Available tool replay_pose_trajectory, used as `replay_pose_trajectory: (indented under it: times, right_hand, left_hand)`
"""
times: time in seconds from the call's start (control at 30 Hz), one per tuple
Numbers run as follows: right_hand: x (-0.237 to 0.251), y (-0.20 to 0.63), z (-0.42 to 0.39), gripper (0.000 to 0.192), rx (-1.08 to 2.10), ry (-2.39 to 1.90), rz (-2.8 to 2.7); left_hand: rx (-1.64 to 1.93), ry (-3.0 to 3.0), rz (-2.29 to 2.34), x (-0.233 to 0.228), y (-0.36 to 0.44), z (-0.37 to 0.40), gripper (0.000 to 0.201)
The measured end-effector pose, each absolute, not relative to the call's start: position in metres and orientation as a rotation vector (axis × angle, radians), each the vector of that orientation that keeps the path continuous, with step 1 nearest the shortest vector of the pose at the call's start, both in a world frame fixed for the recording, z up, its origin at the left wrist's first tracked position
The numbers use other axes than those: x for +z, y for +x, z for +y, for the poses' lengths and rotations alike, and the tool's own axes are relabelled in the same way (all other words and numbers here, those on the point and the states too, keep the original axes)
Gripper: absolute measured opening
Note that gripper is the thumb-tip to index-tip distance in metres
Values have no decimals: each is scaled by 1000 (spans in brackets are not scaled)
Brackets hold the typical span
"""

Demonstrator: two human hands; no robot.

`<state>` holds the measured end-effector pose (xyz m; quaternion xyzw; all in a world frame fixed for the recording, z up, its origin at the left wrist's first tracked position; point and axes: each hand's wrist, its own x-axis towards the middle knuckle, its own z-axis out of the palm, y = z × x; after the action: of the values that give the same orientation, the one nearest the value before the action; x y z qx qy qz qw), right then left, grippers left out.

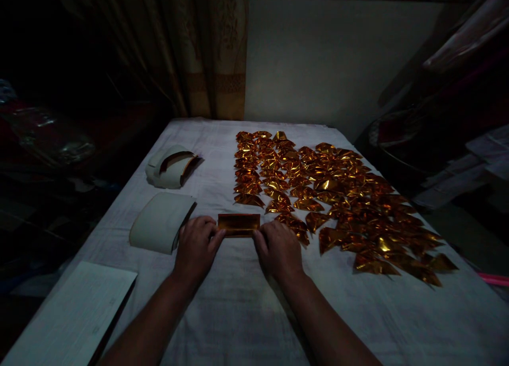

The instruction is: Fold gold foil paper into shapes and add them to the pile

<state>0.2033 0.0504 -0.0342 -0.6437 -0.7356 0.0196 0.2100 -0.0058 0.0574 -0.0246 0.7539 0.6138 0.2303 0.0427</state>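
Between my hands is a sheet of shiny gold foil paper point(238, 224), curled into a trough along its length. My left hand point(198, 244) pinches its left end, thumb at the near edge. At the right end, my right hand point(280, 247) grips it in the same way. Close by my left hand lies a curved stack of pale-backed sheets point(161, 221). Folded gold foil pieces point(274, 183) with pointed ends lie in rows beyond and to the right of my right hand.
A smaller curled stack of pale sheets point(172, 167) sits farther back on the left. A thick white book or pad point(75, 313) lies at the near left on the cloth-covered table point(254, 313). Behind are a patterned curtain point(214, 53) and a plain wall point(330, 63).
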Motion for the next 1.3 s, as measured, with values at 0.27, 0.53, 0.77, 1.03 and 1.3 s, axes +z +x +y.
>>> replay_pose_trajectory:
  times: [0.27,0.53,0.77,1.03,1.3]
  right_hand:
    - [-34,201,52,21,5,-1801,-2049]
    - [-33,199,52,19,3,-1831,-2026]
    - [-35,198,51,20,-17,-1845,-2013]
    - [-38,198,51,9,46,-1837,-1950]
    - [-38,198,51,11,32,-1828,-1986]
  left_hand:
    - [707,2305,1870,-25,-7,58,21]
    - [705,2320,1902,-24,-2,58,24]
    - [646,2336,1919,-21,0,59,24]
    - [579,2359,1970,-19,1,59,17]
    - [670,2720,1471,-16,18,42,26]
